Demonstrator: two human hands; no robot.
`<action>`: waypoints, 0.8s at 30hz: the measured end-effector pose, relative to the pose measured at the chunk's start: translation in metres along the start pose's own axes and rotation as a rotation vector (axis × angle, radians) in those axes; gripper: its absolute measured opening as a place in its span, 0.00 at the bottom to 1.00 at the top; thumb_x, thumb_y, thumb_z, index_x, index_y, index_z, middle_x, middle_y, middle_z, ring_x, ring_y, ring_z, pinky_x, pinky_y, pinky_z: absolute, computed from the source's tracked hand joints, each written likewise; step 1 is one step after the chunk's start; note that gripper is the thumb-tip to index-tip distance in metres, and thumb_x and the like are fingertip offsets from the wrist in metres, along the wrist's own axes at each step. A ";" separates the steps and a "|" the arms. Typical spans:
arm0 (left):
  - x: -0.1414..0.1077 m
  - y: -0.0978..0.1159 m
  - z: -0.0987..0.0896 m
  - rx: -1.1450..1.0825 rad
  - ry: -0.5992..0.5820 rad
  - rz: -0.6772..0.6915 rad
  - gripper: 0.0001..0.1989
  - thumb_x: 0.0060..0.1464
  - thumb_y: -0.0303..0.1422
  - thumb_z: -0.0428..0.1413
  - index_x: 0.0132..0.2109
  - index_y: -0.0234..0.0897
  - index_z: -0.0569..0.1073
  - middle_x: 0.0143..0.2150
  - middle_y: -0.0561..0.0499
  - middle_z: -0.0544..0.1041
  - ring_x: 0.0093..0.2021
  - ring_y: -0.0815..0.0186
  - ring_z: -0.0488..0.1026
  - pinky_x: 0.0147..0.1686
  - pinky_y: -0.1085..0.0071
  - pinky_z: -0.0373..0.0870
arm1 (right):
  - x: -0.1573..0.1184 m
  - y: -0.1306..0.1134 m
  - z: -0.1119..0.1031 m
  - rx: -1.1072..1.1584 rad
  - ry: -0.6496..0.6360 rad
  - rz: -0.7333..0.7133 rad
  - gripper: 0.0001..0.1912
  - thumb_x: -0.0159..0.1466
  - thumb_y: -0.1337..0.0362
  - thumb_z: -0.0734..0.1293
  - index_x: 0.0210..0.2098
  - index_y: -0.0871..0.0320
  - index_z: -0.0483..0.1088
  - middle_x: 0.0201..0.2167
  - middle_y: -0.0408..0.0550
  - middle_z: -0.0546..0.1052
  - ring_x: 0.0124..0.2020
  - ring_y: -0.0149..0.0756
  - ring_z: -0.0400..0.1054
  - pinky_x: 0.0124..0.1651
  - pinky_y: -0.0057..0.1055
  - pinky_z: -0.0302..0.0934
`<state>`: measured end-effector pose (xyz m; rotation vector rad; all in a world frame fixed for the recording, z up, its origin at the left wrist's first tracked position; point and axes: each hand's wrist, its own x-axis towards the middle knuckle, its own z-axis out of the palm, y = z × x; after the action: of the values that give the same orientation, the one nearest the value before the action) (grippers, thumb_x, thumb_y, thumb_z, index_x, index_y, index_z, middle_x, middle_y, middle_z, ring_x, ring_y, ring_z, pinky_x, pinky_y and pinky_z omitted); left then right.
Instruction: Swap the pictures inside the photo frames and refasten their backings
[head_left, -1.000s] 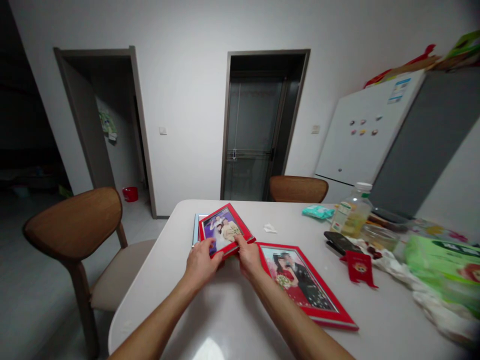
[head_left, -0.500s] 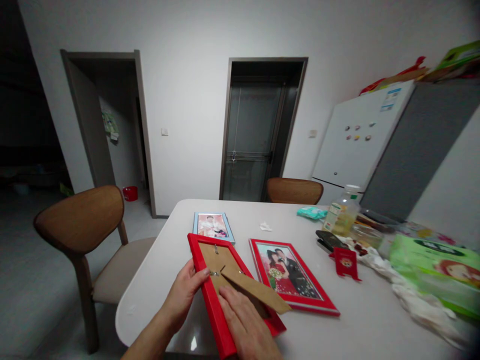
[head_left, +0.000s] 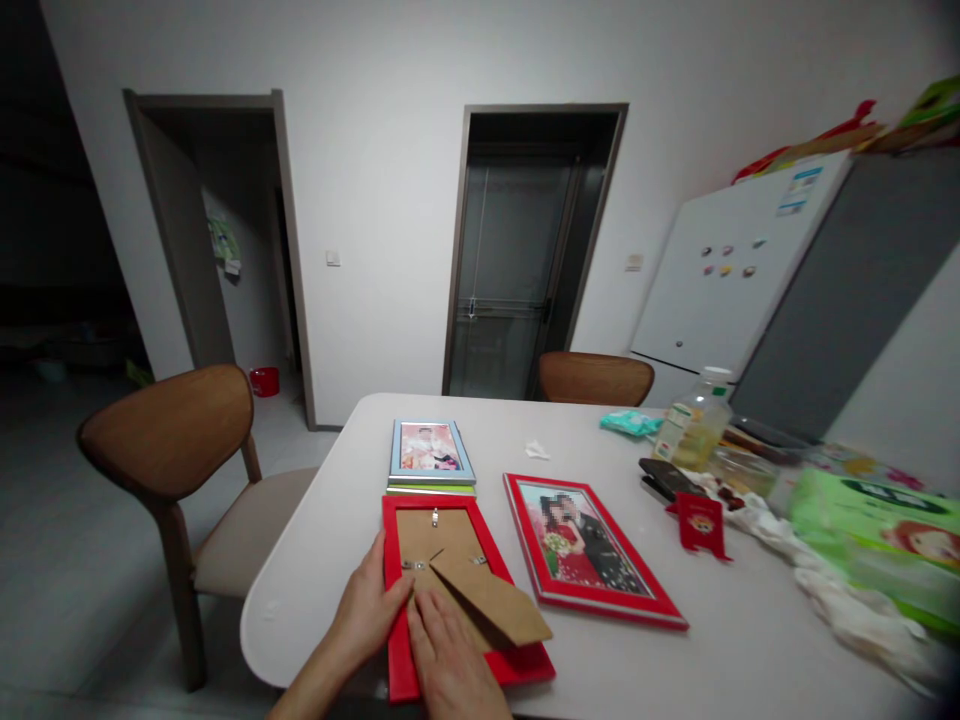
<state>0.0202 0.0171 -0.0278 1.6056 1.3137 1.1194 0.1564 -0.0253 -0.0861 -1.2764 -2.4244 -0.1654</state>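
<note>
A red picture frame [head_left: 396, 610] lies face down near the table's front edge. Its brown backing board has metal clips, and its stand flap [head_left: 499, 600] is tilted up. My left hand [head_left: 367, 605] holds the frame's left side, with the thumb over the edge onto the back. My right hand [head_left: 450, 650] lies with fingers outstretched on the lower part of the backing, below the flap. To the right rests another red-framed photo [head_left: 592, 545], picture up, showing a couple. Beyond the held frame, a light-blue framed photo [head_left: 431, 448] sits on a green-edged frame [head_left: 442, 489].
On the table's right are a bottle [head_left: 694, 425], a dark phone-like object [head_left: 667, 480], a red card [head_left: 703, 525], crumpled tissue and a green tissue pack [head_left: 877, 540]. A teal packet [head_left: 630, 424] lies farther back. Chairs [head_left: 172, 435] stand left and behind the table.
The red frame has come down and turned more upright in view. My right hand has slid left along the backing, and the green-edged frame now shows.
</note>
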 end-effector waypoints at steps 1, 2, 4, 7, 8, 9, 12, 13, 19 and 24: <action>-0.001 -0.001 -0.001 0.038 -0.007 -0.003 0.28 0.44 0.30 0.51 0.55 0.34 0.56 0.51 0.45 0.69 0.50 0.61 0.66 0.50 0.66 0.59 | 0.003 -0.003 -0.002 0.023 -0.035 0.017 0.27 0.54 0.75 0.56 0.54 0.62 0.57 0.54 0.58 0.60 0.54 0.48 0.54 0.51 0.42 0.58; -0.003 -0.002 -0.002 0.061 -0.012 -0.003 0.29 0.44 0.30 0.51 0.55 0.34 0.55 0.51 0.45 0.69 0.50 0.61 0.66 0.50 0.67 0.59 | 0.006 -0.005 -0.006 0.052 -0.080 0.030 0.27 0.54 0.74 0.57 0.54 0.63 0.56 0.54 0.60 0.59 0.55 0.49 0.52 0.52 0.43 0.56; -0.004 -0.003 -0.004 0.091 -0.012 0.002 0.29 0.44 0.30 0.50 0.55 0.34 0.56 0.52 0.45 0.68 0.50 0.62 0.66 0.50 0.68 0.59 | 0.012 -0.008 -0.015 0.130 -0.187 0.048 0.30 0.52 0.69 0.61 0.55 0.67 0.55 0.56 0.63 0.56 0.56 0.52 0.49 0.54 0.45 0.51; -0.004 -0.007 -0.006 0.181 0.013 0.003 0.29 0.43 0.30 0.50 0.55 0.31 0.58 0.54 0.42 0.65 0.52 0.60 0.64 0.51 0.68 0.57 | 0.020 -0.011 -0.035 0.303 -0.298 0.050 0.37 0.47 0.63 0.67 0.54 0.70 0.55 0.56 0.66 0.54 0.57 0.54 0.47 0.57 0.45 0.46; -0.004 -0.010 -0.006 0.223 0.025 0.004 0.29 0.43 0.30 0.50 0.55 0.29 0.58 0.55 0.41 0.64 0.53 0.60 0.62 0.52 0.68 0.55 | 0.022 -0.012 -0.045 0.371 -0.308 0.040 0.38 0.46 0.62 0.68 0.54 0.68 0.57 0.56 0.64 0.56 0.56 0.52 0.49 0.57 0.42 0.47; -0.003 -0.013 -0.006 0.262 0.034 0.006 0.29 0.43 0.30 0.50 0.55 0.28 0.58 0.56 0.40 0.62 0.55 0.59 0.60 0.53 0.67 0.54 | 0.024 -0.013 -0.055 0.438 -0.308 0.026 0.37 0.45 0.61 0.68 0.53 0.66 0.59 0.54 0.61 0.59 0.55 0.49 0.52 0.56 0.39 0.48; -0.005 -0.020 -0.005 0.356 0.017 0.006 0.30 0.44 0.30 0.48 0.56 0.26 0.55 0.57 0.39 0.59 0.57 0.60 0.56 0.55 0.67 0.50 | 0.033 -0.009 -0.085 0.552 -0.261 -0.008 0.24 0.50 0.62 0.66 0.47 0.59 0.65 0.47 0.52 0.68 0.48 0.39 0.61 0.51 0.31 0.54; -0.006 -0.020 -0.004 0.389 0.004 0.000 0.31 0.43 0.30 0.48 0.57 0.25 0.54 0.58 0.39 0.58 0.57 0.60 0.55 0.55 0.67 0.49 | 0.038 -0.004 -0.093 0.542 -0.237 -0.001 0.20 0.52 0.63 0.63 0.45 0.59 0.66 0.46 0.51 0.69 0.46 0.38 0.62 0.50 0.31 0.54; -0.011 -0.013 0.000 0.555 -0.030 -0.010 0.32 0.44 0.31 0.47 0.57 0.23 0.52 0.59 0.40 0.55 0.59 0.61 0.51 0.58 0.65 0.45 | 0.078 0.039 -0.077 0.258 -0.202 0.276 0.17 0.58 0.64 0.57 0.44 0.65 0.66 0.42 0.57 0.70 0.45 0.39 0.62 0.47 0.30 0.53; -0.013 -0.009 -0.001 0.580 -0.063 -0.022 0.31 0.45 0.30 0.46 0.57 0.23 0.53 0.60 0.41 0.54 0.59 0.62 0.51 0.58 0.66 0.45 | 0.096 0.048 -0.032 0.106 -0.127 0.371 0.15 0.58 0.63 0.57 0.40 0.65 0.66 0.42 0.59 0.68 0.44 0.44 0.59 0.46 0.37 0.50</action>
<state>0.0157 0.0062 -0.0378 2.0059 1.7092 0.6945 0.1564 0.0671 -0.0228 -1.7002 -2.2106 0.1500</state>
